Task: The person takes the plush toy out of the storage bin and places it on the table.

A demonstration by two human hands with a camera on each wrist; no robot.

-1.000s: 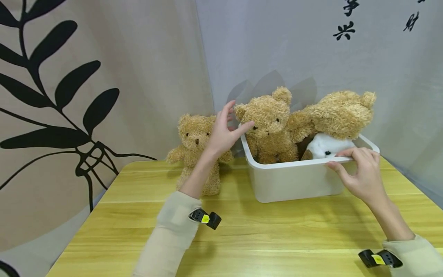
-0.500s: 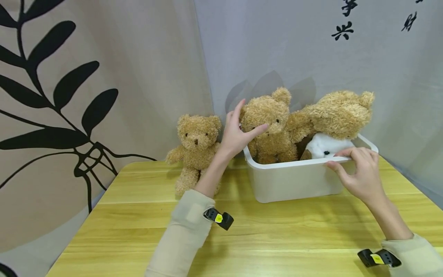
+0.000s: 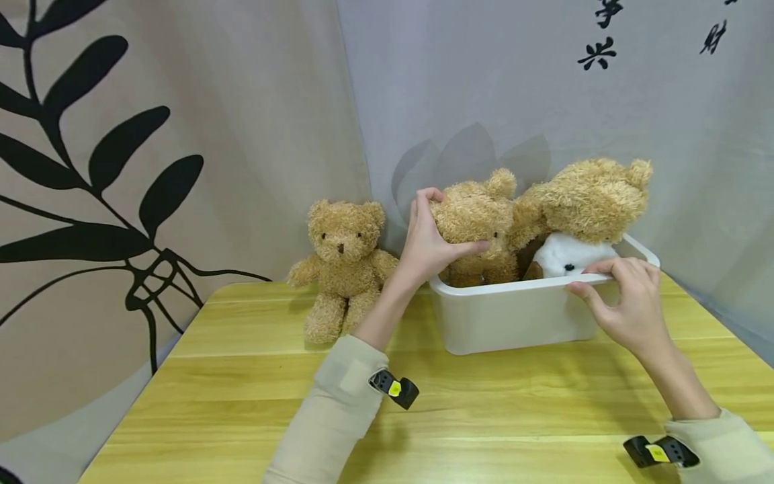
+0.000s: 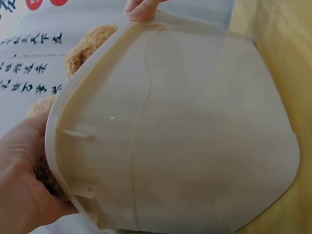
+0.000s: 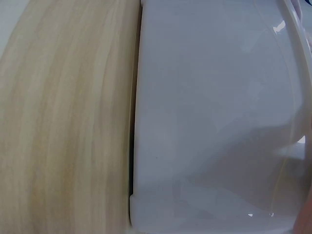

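A white plastic storage bin (image 3: 520, 319) stands on the table with plush toys in it. My left hand (image 3: 426, 245) grips the head of the teddy bear (image 3: 474, 212) at the bin's left end, its thumb across the bear's face. That bear leans to the right, and my hand hides its left side. On the front rim, near the right end, my right hand (image 3: 629, 302) pinches the bin between thumb and fingers. In the left wrist view, the left hand (image 4: 22, 175) is beside the bin wall (image 4: 195, 122). The right wrist view shows mostly the bin's side (image 5: 219, 97).
Another teddy bear (image 3: 345, 259) sits on the wooden table (image 3: 242, 396), left of the bin. Inside the bin, a tan plush (image 3: 598, 202) lies sideways above a white plush (image 3: 571, 255) with a dark eye. A printed curtain (image 3: 272, 101) hangs behind.
My left hand has moved right, from beside the bear in the bin onto its head. The bear's head has sunk and tilted right. My right hand has stayed on the rim.
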